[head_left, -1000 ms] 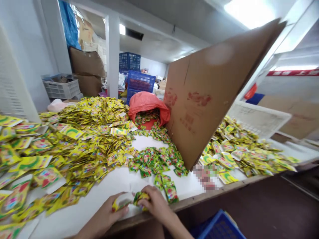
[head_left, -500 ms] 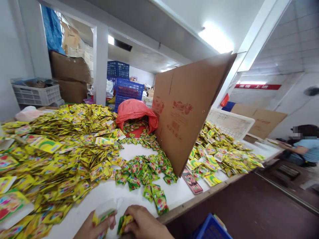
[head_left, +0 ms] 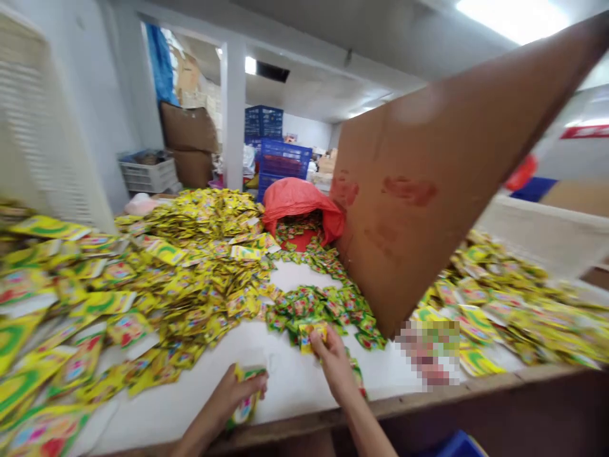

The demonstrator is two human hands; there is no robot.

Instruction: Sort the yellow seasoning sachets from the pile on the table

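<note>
My left hand (head_left: 233,397) is closed around a yellow-green printed pouch (head_left: 247,403) near the table's front edge. Farther forward, my right hand (head_left: 333,362) pinches a small yellow packet (head_left: 305,339) between thumb and fingers, at the near edge of a pile of small green packets (head_left: 309,308). A few more green packets (head_left: 356,374) lie partly hidden behind my right wrist. Behind the pile, a red sack (head_left: 302,197) lies on its side, its mouth facing me and spilling green packets. A large heap of yellow pouches (head_left: 190,279) spreads across the left.
A tall cardboard sheet (head_left: 404,190) stands slanted right of the green pile. Beyond it lie more yellow pouches (head_left: 514,304) and a white crate (head_left: 542,235). The wooden table edge (head_left: 394,402) runs along the front. Blue crates (head_left: 285,158) are stacked at the back.
My right hand has moved forward from beside my left hand to the green pile. My left hand still holds a pouch. The view has turned left, and the cardboard appears larger.
</note>
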